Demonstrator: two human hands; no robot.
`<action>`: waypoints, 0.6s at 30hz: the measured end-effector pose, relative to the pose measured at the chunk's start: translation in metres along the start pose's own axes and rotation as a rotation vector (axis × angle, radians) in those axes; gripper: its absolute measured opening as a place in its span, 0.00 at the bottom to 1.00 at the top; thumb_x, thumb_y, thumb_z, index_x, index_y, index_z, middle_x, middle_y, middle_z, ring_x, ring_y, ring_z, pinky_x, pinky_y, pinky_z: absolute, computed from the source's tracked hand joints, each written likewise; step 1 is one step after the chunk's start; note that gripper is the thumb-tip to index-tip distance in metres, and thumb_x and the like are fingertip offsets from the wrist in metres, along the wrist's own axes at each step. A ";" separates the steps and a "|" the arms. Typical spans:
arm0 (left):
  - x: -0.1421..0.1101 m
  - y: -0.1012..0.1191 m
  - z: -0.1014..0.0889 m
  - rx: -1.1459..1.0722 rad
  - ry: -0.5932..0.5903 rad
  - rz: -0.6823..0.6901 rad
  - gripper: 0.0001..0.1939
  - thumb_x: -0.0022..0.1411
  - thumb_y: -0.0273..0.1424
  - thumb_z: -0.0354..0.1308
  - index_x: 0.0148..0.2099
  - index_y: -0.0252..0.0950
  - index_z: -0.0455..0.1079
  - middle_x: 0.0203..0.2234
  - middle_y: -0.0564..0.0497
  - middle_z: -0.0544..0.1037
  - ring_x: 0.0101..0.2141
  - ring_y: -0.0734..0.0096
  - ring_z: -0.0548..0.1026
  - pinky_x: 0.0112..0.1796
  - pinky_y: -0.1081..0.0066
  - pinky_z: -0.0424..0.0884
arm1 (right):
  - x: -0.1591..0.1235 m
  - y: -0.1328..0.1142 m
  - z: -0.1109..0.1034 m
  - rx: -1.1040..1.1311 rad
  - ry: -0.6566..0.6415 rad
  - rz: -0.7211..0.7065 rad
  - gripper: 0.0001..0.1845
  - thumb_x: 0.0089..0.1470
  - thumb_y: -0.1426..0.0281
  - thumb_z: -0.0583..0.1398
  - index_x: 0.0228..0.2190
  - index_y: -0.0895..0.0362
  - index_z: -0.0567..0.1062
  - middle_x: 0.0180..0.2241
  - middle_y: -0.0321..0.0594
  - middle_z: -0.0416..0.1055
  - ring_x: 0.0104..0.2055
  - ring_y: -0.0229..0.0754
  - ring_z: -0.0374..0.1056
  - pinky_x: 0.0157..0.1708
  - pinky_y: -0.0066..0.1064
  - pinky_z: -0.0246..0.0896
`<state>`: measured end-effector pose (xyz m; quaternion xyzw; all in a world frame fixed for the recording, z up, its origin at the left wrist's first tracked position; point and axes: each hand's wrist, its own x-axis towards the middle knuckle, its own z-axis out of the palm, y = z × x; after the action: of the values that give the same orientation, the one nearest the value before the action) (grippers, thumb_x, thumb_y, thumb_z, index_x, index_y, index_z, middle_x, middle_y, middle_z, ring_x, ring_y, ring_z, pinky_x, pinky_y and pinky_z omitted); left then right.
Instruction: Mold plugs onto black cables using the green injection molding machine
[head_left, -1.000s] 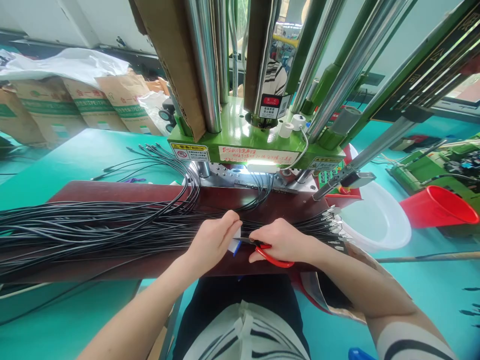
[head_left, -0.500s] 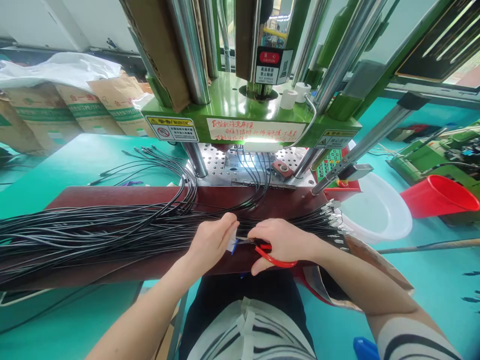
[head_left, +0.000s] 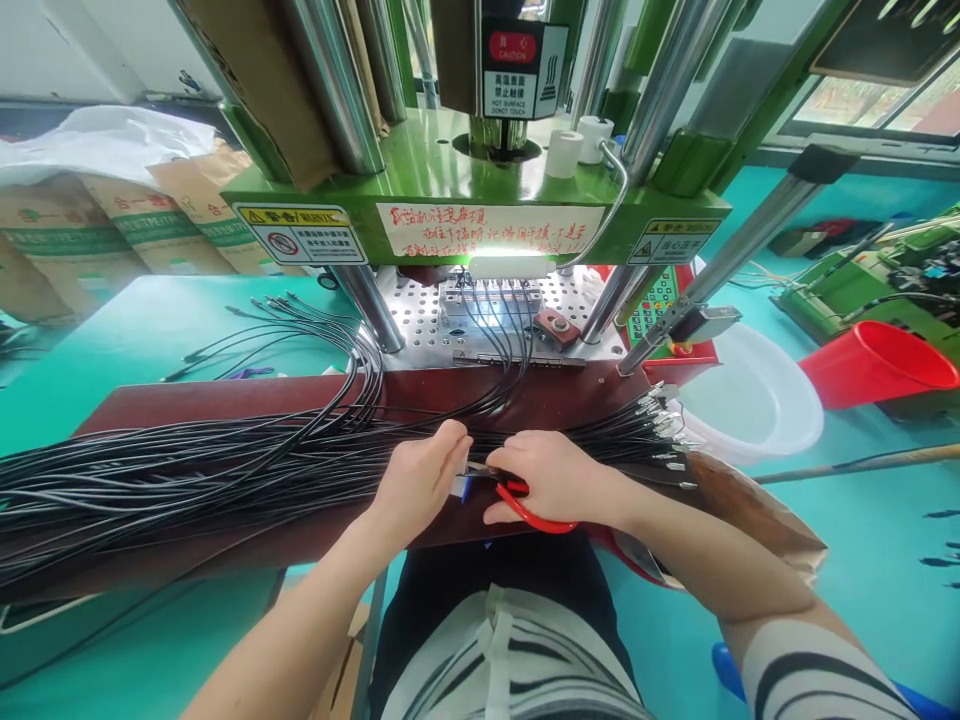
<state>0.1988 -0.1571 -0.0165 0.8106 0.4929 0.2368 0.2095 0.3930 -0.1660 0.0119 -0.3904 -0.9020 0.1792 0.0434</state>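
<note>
My left hand (head_left: 424,474) is closed in a pinch on a small white piece with a blue edge (head_left: 460,486), mostly hidden by the fingers. With my right hand (head_left: 551,478) I grip red-handled scissors (head_left: 541,520), my fingers around the handles. Their blades point left at the white piece, close to my left fingertips. Both hands are over a reddish-brown board (head_left: 315,550), just in front of a long bundle of black cables (head_left: 247,462). Light metallic connector ends (head_left: 660,420) of the cables gather at the board's right end.
Ahead stands a green press (head_left: 420,170) with steel columns and warning labels. Several cables run into its lit metal mould (head_left: 480,305). To the right are a white basin (head_left: 750,400), a red bucket (head_left: 881,370) and a control panel (head_left: 660,305). Paper sacks (head_left: 67,225) stand at the left.
The scissors and my right hand have shifted slightly left, with the blades closer to my left fingers. My left hand has barely moved. The camera view has shifted a little.
</note>
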 end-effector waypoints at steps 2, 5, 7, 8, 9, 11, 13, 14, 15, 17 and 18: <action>0.001 0.001 0.000 -0.019 -0.006 -0.014 0.12 0.64 0.37 0.38 0.34 0.38 0.59 0.20 0.55 0.71 0.20 0.75 0.68 0.25 0.75 0.60 | 0.000 0.000 0.001 -0.006 -0.001 0.011 0.23 0.47 0.49 0.57 0.30 0.58 0.71 0.26 0.38 0.70 0.28 0.40 0.65 0.26 0.28 0.51; 0.001 0.003 0.000 -0.090 -0.031 -0.037 0.11 0.64 0.36 0.38 0.34 0.38 0.58 0.22 0.55 0.73 0.21 0.76 0.69 0.27 0.75 0.61 | 0.001 -0.001 0.002 -0.018 -0.011 0.027 0.21 0.49 0.50 0.57 0.28 0.57 0.71 0.25 0.38 0.71 0.27 0.40 0.66 0.24 0.27 0.49; 0.001 0.004 0.001 -0.127 -0.050 -0.045 0.11 0.64 0.36 0.38 0.34 0.38 0.58 0.23 0.54 0.73 0.22 0.76 0.69 0.28 0.75 0.62 | 0.001 -0.002 0.002 -0.028 -0.012 0.032 0.21 0.50 0.51 0.56 0.27 0.57 0.71 0.25 0.38 0.72 0.27 0.40 0.67 0.24 0.27 0.48; 0.000 0.004 0.001 -0.134 -0.056 -0.047 0.11 0.64 0.36 0.38 0.34 0.38 0.58 0.23 0.54 0.73 0.22 0.76 0.69 0.28 0.75 0.62 | 0.001 -0.003 0.003 -0.031 -0.011 0.034 0.21 0.50 0.51 0.57 0.27 0.58 0.71 0.25 0.39 0.72 0.27 0.41 0.68 0.24 0.28 0.48; 0.000 0.004 0.002 -0.134 -0.058 -0.046 0.11 0.64 0.36 0.38 0.34 0.38 0.58 0.23 0.54 0.73 0.22 0.76 0.68 0.28 0.75 0.62 | 0.002 -0.003 0.003 -0.034 -0.011 0.038 0.21 0.50 0.51 0.57 0.27 0.58 0.71 0.25 0.39 0.72 0.27 0.41 0.68 0.24 0.28 0.48; 0.000 0.003 0.004 -0.130 -0.057 -0.043 0.11 0.64 0.36 0.39 0.34 0.38 0.58 0.23 0.54 0.73 0.22 0.76 0.68 0.27 0.75 0.62 | 0.002 -0.004 0.002 -0.037 -0.016 0.041 0.21 0.49 0.51 0.57 0.28 0.58 0.72 0.26 0.40 0.73 0.27 0.41 0.68 0.24 0.28 0.48; 0.000 0.002 0.006 -0.121 -0.053 -0.038 0.11 0.64 0.35 0.39 0.34 0.38 0.59 0.22 0.55 0.73 0.21 0.76 0.68 0.27 0.75 0.62 | 0.001 -0.004 0.001 -0.039 -0.018 0.029 0.22 0.48 0.50 0.58 0.28 0.57 0.72 0.26 0.40 0.72 0.27 0.40 0.68 0.24 0.27 0.48; 0.000 0.002 0.006 -0.117 -0.052 -0.038 0.11 0.64 0.35 0.39 0.34 0.38 0.58 0.22 0.55 0.73 0.21 0.76 0.68 0.27 0.75 0.61 | 0.001 -0.004 0.001 -0.038 -0.016 0.018 0.22 0.48 0.50 0.58 0.28 0.57 0.72 0.26 0.39 0.72 0.27 0.40 0.67 0.24 0.27 0.48; 0.000 0.001 0.006 -0.115 -0.052 -0.038 0.11 0.64 0.36 0.39 0.33 0.38 0.58 0.21 0.55 0.72 0.21 0.76 0.67 0.27 0.75 0.61 | 0.001 -0.004 0.001 -0.035 -0.012 0.009 0.22 0.47 0.49 0.58 0.28 0.57 0.72 0.25 0.39 0.72 0.27 0.40 0.67 0.24 0.27 0.48; 0.000 0.002 0.006 -0.120 -0.053 -0.038 0.11 0.64 0.36 0.39 0.33 0.38 0.57 0.21 0.56 0.71 0.21 0.77 0.67 0.26 0.75 0.61 | 0.001 -0.004 0.001 -0.019 -0.005 0.002 0.23 0.48 0.48 0.57 0.27 0.57 0.71 0.25 0.39 0.72 0.27 0.40 0.67 0.24 0.27 0.49; 0.000 0.002 0.005 -0.126 -0.054 -0.039 0.11 0.64 0.36 0.39 0.34 0.38 0.57 0.21 0.56 0.71 0.21 0.77 0.67 0.26 0.75 0.61 | 0.002 -0.004 0.002 -0.007 -0.002 0.008 0.23 0.48 0.48 0.56 0.26 0.57 0.71 0.25 0.39 0.72 0.27 0.40 0.67 0.24 0.27 0.48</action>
<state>0.2035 -0.1591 -0.0196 0.7922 0.4868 0.2415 0.2779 0.3891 -0.1676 0.0116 -0.3938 -0.9011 0.1766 0.0404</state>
